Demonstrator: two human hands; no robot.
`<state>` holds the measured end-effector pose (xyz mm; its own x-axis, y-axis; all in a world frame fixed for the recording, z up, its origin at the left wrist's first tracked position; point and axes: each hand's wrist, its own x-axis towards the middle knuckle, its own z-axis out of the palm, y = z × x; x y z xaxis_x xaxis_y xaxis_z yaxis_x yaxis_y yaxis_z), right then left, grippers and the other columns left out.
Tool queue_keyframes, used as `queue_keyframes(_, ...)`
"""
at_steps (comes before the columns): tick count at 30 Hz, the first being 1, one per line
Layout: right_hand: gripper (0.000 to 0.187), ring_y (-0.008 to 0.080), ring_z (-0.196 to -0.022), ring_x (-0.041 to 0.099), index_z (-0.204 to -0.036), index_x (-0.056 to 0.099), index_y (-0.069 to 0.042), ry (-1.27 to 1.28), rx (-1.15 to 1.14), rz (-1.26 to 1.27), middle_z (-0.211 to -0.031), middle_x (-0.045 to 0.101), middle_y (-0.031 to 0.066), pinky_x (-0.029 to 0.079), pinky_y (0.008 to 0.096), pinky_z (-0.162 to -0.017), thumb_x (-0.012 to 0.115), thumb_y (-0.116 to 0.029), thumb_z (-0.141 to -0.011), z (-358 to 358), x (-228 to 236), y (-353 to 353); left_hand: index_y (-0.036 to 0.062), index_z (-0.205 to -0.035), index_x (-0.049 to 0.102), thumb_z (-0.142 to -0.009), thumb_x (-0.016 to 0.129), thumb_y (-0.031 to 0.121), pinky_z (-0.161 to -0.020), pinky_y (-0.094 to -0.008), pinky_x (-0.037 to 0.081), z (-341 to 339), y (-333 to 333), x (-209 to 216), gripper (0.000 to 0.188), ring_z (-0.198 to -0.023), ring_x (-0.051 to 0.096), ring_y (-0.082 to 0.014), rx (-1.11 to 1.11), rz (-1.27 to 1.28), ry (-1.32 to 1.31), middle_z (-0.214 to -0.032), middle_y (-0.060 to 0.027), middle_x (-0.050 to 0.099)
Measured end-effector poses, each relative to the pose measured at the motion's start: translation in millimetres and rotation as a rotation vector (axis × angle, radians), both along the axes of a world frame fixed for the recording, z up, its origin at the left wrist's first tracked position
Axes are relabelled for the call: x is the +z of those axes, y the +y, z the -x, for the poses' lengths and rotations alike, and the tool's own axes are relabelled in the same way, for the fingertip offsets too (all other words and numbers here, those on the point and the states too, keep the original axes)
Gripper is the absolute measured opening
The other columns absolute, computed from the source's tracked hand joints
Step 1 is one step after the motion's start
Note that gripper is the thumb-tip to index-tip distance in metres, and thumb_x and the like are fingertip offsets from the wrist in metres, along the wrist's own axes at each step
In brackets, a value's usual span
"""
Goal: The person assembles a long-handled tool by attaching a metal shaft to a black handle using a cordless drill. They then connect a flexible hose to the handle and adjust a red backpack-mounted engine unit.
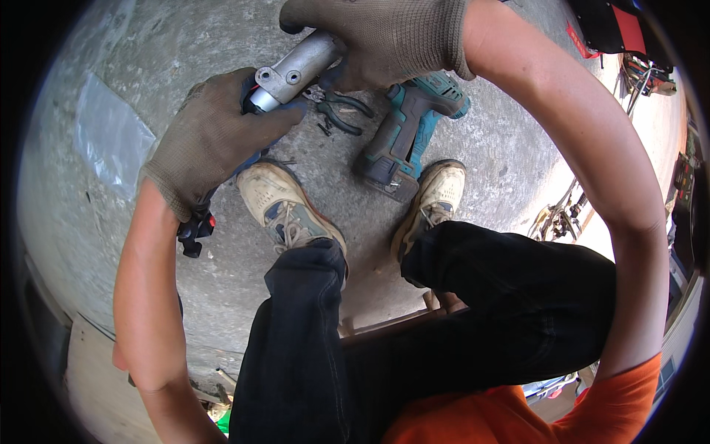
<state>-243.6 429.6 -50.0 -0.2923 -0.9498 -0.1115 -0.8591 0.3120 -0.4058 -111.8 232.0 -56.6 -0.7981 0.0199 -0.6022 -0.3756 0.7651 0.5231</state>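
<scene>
Both my hands wear grey-brown knit gloves with blue palms. Between them, above my shoes, is a silver metal cylindrical housing [296, 68] with two screw lugs on its side, tilted up to the right. My left hand [214, 129] is wrapped round its lower end, and a smooth silver collar shows there. My right hand [381, 37] grips the upper end, most of which it hides. Under my left wrist shows a black part with a red spot [196, 231]; I cannot tell whether it joins the housing.
Black-handled pliers [344, 112] and a teal and black cordless power tool [410, 133] lie on the concrete floor [200, 37] near my shoes [277, 196]. A clear plastic bag [111, 137] lies at the left. Tangled cables [558, 218] lie at the right.
</scene>
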Motion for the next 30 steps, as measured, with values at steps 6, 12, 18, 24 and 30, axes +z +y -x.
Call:
queue_keyframes(6, 0.037, 0.0327, -0.091, 0.078, -0.116, 0.077, -0.007, -0.089, -0.067, 0.399, -0.099, 0.079, 0.0138, 0.063, 0.045, -0.081, 0.08, -0.033, -0.09, -38, -16, 64, -0.0021, -0.104, 0.074, -0.089, 0.08, 0.039, -0.066, -0.0372, 0.051, 3, -5, -6, 0.044, -0.071, 0.063, -0.0157, -0.025, 0.029, 0.029, -0.08, -0.0097, 0.07)
queue_keyframes(12, 0.032, 0.0347, -0.095, 0.078, -0.124, 0.073, -0.009, -0.266, -0.012, -0.338, -0.1, 0.077, 0.014, 0.062, 0.047, -0.083, 0.069, -0.023, -0.095, -90, -101, 38, -0.0025, -0.103, 0.073, -0.09, 0.079, 0.04, -0.067, -0.0375, 0.051, -1, -9, -9, 0.045, -0.071, 0.063, -0.0156, -0.024, -0.027, 0.097, -0.078, -0.009, 0.068)
queue_keyframes(18, 0.02, 0.0331, -0.081, 0.078, -0.106, 0.075, -0.009, -0.017, 0.213, -0.374, -0.089, 0.076, 0.0108, 0.062, 0.0473, -0.071, 0.066, -0.017, -0.09, -98, -168, -13, -0.0041, -0.104, 0.072, -0.089, 0.08, 0.042, -0.07, -0.0407, 0.052, -4, -7, -13, 0.049, -0.073, 0.065, -0.0196, -0.044, 0.002, 0.084, -0.079, -0.0135, 0.069)
queue_keyframes(24, 0.015, 0.0314, -0.083, 0.078, -0.093, 0.078, -0.009, 0.037, 0.218, -0.254, -0.09, 0.077, 0.0103, 0.061, 0.0457, -0.069, 0.065, -0.016, -0.089, -113, -194, -8, -0.004, -0.105, 0.071, -0.087, 0.081, 0.041, -0.072, -0.043, 0.053, 0, -8, -11, 0.05, -0.074, 0.067, -0.0227, -0.035, 0.037, 0.062, -0.08, -0.0166, 0.07)
queue_keyframes(30, 0.027, 0.0362, -0.081, 0.076, -0.109, 0.068, -0.005, -0.164, 0.084, -0.332, -0.091, 0.075, 0.0147, 0.061, 0.0496, -0.071, 0.069, -0.025, -0.091, -101, -121, 3, -0.0041, -0.107, 0.072, -0.087, 0.081, 0.042, -0.074, -0.0416, 0.055, 1, -11, -13, 0.051, -0.076, 0.068, -0.0218, -0.05, 0.029, 0.063, -0.083, -0.0161, 0.072)
